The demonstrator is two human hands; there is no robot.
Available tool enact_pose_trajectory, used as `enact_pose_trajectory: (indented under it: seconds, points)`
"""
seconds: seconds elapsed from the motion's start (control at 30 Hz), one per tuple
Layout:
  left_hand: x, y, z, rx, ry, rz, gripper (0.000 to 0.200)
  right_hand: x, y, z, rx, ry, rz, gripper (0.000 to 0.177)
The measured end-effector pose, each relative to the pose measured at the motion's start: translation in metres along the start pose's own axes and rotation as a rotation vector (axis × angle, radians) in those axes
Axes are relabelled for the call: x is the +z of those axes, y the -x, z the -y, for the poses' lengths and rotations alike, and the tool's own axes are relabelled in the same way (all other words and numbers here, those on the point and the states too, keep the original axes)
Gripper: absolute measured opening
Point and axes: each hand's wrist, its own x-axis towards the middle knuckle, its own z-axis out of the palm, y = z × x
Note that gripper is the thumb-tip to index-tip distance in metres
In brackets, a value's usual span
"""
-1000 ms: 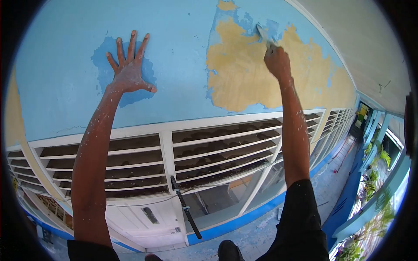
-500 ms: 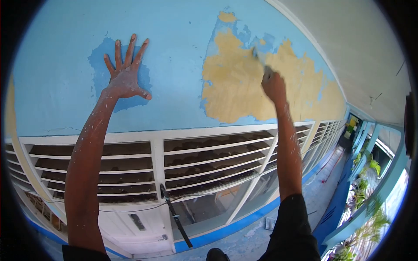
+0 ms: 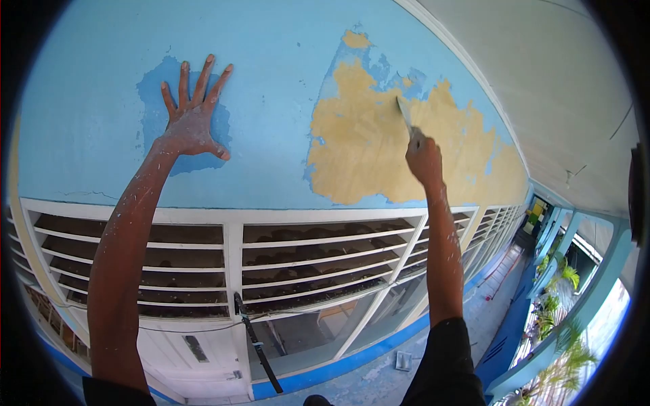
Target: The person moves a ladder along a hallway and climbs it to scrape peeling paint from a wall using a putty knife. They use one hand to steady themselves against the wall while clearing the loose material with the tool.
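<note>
My left hand (image 3: 193, 125) lies flat on the light blue wall (image 3: 271, 81), fingers spread over a darker blue patch (image 3: 157, 101) where paint has come off. My right hand (image 3: 424, 159) is closed around the handle of a putty knife (image 3: 404, 115). Its blade points up and slightly left over a large tan bare patch (image 3: 359, 149) with ragged blue edges. Small bits of light blue paint still cling along the patch's upper border. White flecks dot both forearms.
Below the wall run white louvred windows (image 3: 325, 252). A black pole (image 3: 261, 348) leans by the door (image 3: 196, 352). On the walkway floor sits a small tray (image 3: 403, 361); farther off are red poles (image 3: 501, 274). Blue pillars (image 3: 602, 277) and plants (image 3: 565, 358) line the right side.
My right hand and the putty knife have moved lower on the tan patch. The left hand keeps its place on the wall, while the view has shifted slightly.
</note>
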Motion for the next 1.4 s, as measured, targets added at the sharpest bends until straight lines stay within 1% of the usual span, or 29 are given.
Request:
enact_pose_trajectory:
  seconds: [0.03,0.1,0.13,0.17,0.2,0.27,0.3,0.37,0.4,0.43,0.47,0.5,0.57,0.63,0.7,0.73,0.8,0.83,0.87,0.9,0.93,0.97,1.03,1.1,1.17,1.2,1.27,1.37,1.4]
  points:
    - [-0.002,0.0,0.001,-0.003,-0.001,0.004,0.182,-0.007,0.007,0.011,-0.006,-0.101,0.007,0.029]
    - [-0.002,0.001,0.002,0.009,0.009,-0.006,0.182,0.016,-0.024,-0.026,0.004,0.057,-0.008,0.03]
    - [-0.002,0.001,0.003,0.018,0.013,-0.009,0.181,0.015,-0.045,-0.032,0.009,0.045,-0.015,0.034]
    - [-0.002,0.001,0.002,0.015,-0.002,-0.004,0.182,0.014,-0.066,-0.035,-0.028,0.067,-0.069,0.038]
    - [-0.002,0.001,0.002,0.009,-0.014,-0.001,0.182,0.026,-0.098,-0.059,0.087,-0.009,-0.016,0.04]
    - [0.0,-0.001,0.002,0.003,-0.027,-0.014,0.183,0.012,-0.117,-0.06,0.115,-0.094,0.016,0.04]
    - [0.002,-0.003,0.003,0.003,-0.028,-0.027,0.183,0.003,-0.116,-0.051,0.138,-0.111,0.034,0.04]
    - [0.005,-0.001,0.001,-0.003,-0.027,-0.011,0.184,0.018,-0.1,-0.061,0.119,-0.055,-0.007,0.041]
    - [0.001,-0.001,0.0,-0.01,-0.028,0.008,0.183,0.012,-0.073,-0.043,0.09,0.006,-0.043,0.037]
    - [-0.002,-0.001,-0.001,-0.019,-0.031,0.026,0.183,0.008,-0.05,-0.028,-0.031,0.036,-0.009,0.032]
    - [-0.002,-0.001,-0.001,-0.021,-0.02,0.024,0.183,0.004,-0.027,-0.007,-0.056,-0.003,-0.034,0.029]
    - [-0.003,0.0,-0.001,-0.021,-0.016,0.02,0.184,-0.002,-0.018,0.007,-0.056,-0.046,0.038,0.03]
    - [-0.003,0.0,-0.001,-0.009,-0.017,0.013,0.183,0.007,-0.042,0.007,-0.034,0.059,0.004,0.03]
    - [-0.002,0.0,0.0,-0.001,-0.007,0.007,0.183,0.012,-0.09,0.0,-0.094,0.055,-0.085,0.03]
    - [-0.006,-0.002,-0.002,-0.023,-0.038,0.022,0.183,0.025,-0.141,-0.025,0.079,-0.048,-0.029,0.031]
    - [-0.005,-0.001,-0.003,-0.033,-0.047,0.036,0.183,0.025,-0.141,-0.026,0.079,-0.05,-0.012,0.03]
    - [0.007,-0.002,0.004,0.017,-0.036,-0.033,0.185,0.011,-0.131,-0.021,0.078,-0.035,0.037,0.03]
    - [0.012,-0.003,0.007,0.038,-0.025,-0.076,0.186,0.008,-0.111,-0.016,0.027,0.0,0.057,0.029]
    - [0.012,-0.002,0.006,0.036,-0.017,-0.061,0.186,0.001,-0.077,-0.001,-0.029,0.035,0.069,0.029]
    - [0.009,-0.002,0.005,0.031,-0.011,-0.048,0.186,0.007,-0.051,0.001,-0.077,0.058,0.064,0.03]
    - [0.007,-0.002,0.006,0.025,-0.011,-0.037,0.185,0.001,-0.018,0.021,-0.161,0.104,0.011,0.031]
    - [0.007,-0.002,0.006,0.022,-0.007,-0.042,0.186,-0.002,-0.006,0.031,-0.105,-0.018,0.051,0.033]
    - [0.008,-0.002,0.006,0.03,-0.016,-0.051,0.186,-0.003,-0.024,0.036,-0.067,0.031,0.025,0.029]
    - [-0.004,0.0,0.001,0.002,-0.018,0.014,0.183,0.0,-0.076,0.026,-0.093,0.108,0.037,0.027]
    - [-0.01,0.003,-0.003,-0.022,-0.027,0.051,0.181,0.006,-0.131,0.012,-0.115,0.054,-0.01,0.029]
    - [-0.011,0.002,-0.003,-0.028,-0.037,0.055,0.181,0.007,-0.151,0.005,-0.042,0.01,-0.012,0.031]
    - [-0.011,0.003,-0.005,-0.029,-0.048,0.071,0.18,-0.008,-0.149,0.011,0.135,-0.119,0.091,0.037]
    - [-0.012,0.005,-0.005,-0.022,-0.041,0.083,0.179,0.017,-0.103,-0.017,-0.083,0.041,0.024,0.035]
    - [-0.012,0.005,-0.004,-0.017,-0.038,0.076,0.179,0.006,-0.069,0.002,-0.098,0.066,0.046,0.034]
